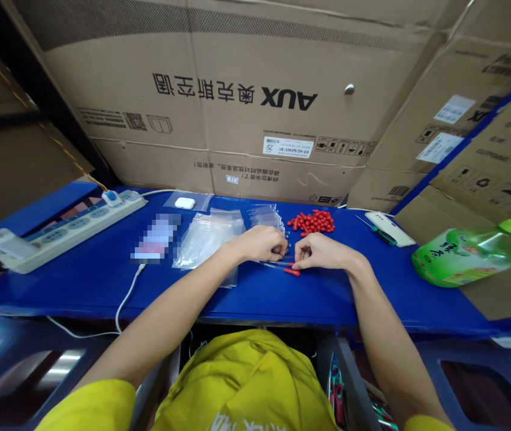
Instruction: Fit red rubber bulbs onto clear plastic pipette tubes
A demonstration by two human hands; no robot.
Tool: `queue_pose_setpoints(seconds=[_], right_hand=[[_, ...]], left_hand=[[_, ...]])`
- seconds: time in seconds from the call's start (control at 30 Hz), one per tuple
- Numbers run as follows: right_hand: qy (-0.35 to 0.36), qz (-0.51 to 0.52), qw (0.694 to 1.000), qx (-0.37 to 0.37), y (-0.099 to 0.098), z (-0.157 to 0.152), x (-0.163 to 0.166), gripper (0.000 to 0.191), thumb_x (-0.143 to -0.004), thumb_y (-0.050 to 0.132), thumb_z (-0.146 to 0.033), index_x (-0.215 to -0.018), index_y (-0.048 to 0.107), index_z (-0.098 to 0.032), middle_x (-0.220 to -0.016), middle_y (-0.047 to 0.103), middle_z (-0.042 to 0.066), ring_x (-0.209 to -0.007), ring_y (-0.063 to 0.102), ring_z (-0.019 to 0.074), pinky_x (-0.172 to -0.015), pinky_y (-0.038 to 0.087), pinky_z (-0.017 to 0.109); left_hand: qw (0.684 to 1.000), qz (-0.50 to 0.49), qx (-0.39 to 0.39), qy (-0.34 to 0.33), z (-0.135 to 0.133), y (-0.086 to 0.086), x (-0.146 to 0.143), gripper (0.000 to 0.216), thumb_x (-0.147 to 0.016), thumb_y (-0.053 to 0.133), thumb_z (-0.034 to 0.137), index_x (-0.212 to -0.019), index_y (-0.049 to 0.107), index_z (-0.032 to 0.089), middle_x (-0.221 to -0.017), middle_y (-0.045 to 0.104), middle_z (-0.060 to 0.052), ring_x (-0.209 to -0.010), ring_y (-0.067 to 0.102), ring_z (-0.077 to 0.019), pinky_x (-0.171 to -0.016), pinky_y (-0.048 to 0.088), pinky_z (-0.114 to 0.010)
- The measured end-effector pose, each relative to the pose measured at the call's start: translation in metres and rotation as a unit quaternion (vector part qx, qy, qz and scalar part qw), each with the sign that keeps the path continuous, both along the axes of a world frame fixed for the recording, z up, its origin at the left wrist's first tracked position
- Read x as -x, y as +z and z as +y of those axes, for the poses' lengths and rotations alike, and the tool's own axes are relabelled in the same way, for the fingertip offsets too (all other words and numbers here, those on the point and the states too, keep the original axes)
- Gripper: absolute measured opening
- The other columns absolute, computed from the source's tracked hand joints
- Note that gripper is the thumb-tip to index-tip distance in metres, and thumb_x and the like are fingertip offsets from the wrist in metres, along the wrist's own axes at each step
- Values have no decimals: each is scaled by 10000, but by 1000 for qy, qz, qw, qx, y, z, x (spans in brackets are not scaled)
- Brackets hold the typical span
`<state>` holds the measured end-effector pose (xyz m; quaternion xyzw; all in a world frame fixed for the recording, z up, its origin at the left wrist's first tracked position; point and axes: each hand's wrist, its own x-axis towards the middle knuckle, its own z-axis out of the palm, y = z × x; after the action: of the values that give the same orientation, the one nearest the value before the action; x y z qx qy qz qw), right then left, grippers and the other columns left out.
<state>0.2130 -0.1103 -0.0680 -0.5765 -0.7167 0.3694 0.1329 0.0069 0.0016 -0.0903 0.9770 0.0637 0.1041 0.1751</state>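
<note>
My left hand (266, 242) is closed, its fingertips around a thin clear tube (277, 262) held low over the table. My right hand (322, 251) pinches at the tube's other end, where a bit of a small red cap shows; the fingers hide most of it. Just below lies another clear tube with a red cap (292, 272) on its end. Beyond my left hand is a bundle of clear tubes (266, 216), side by side. A pile of loose red caps (313, 222) sits beyond my right hand.
Clear plastic bags (210, 236) lie left of my hands, beside a phone (156, 238) on a white cable. Further left is a power strip (75, 230). A green bottle (466, 254) lies at the right. Cardboard (219, 126) walls the back of the blue table (327, 302).
</note>
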Motion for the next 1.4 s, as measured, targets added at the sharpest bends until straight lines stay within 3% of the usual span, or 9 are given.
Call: queue_pose_setpoints(seconds=[0.23,0.5,0.7,0.87,1.07,1.23,1.4], right_hand=[[-2,-4,1000,9,2,-2,1,272,-752,804,-443,-731,742,-179,-662,707,11,-605,570,137,-558,384,251],[2,-14,999,41,5,-3,2,366,-751,789,-530,-752,708,-172,-681,694,13,-606,523,129,-562,355,258],[2,-36,999,3,1,-1,4,453,-656,869,-522,-715,551,-206,-633,558,-59,-595,430,111,-558,288,262],[12,-37,999,-1,-4,1,11,303,-743,781,-378,-766,529,-213,-618,542,-72,-578,445,111,-576,292,257],[30,-152,984,-91,-6,-3,28,199,-701,719,-196,-865,611,-227,-693,595,-64,-618,481,117,-597,259,257],[14,-191,972,-138,-5,-7,37,201,-734,689,-194,-922,651,-252,-759,649,-43,-666,513,134,-608,253,255],[16,-188,966,-176,-8,-5,41,117,-770,676,-208,-880,653,-244,-809,675,-25,-672,519,136,-614,247,258]], left_hand=[[997,24,66,-44,3,2,4,103,-840,738,220,-919,803,238,-802,734,-13,-687,621,-148,-626,366,-259],[997,71,-5,10,-5,8,3,114,-806,705,240,-889,784,241,-831,723,2,-725,619,-159,-600,348,-280],[997,59,4,58,-2,23,12,133,-758,678,241,-877,713,193,-889,710,-24,-739,596,-165,-629,374,-282],[997,-4,4,83,7,26,18,144,-799,601,264,-897,652,171,-889,690,-45,-757,580,-174,-655,385,-285],[996,-1,47,75,8,21,17,121,-828,585,263,-904,615,173,-812,687,-29,-673,562,-155,-615,358,-275],[995,-29,50,77,10,17,16,129,-928,504,241,-1018,568,174,-759,670,-13,-635,551,-150,-611,348,-276],[991,-70,15,110,15,7,12,154,-997,428,229,-1092,541,183,-839,677,-39,-738,596,-189,-685,395,-300]])
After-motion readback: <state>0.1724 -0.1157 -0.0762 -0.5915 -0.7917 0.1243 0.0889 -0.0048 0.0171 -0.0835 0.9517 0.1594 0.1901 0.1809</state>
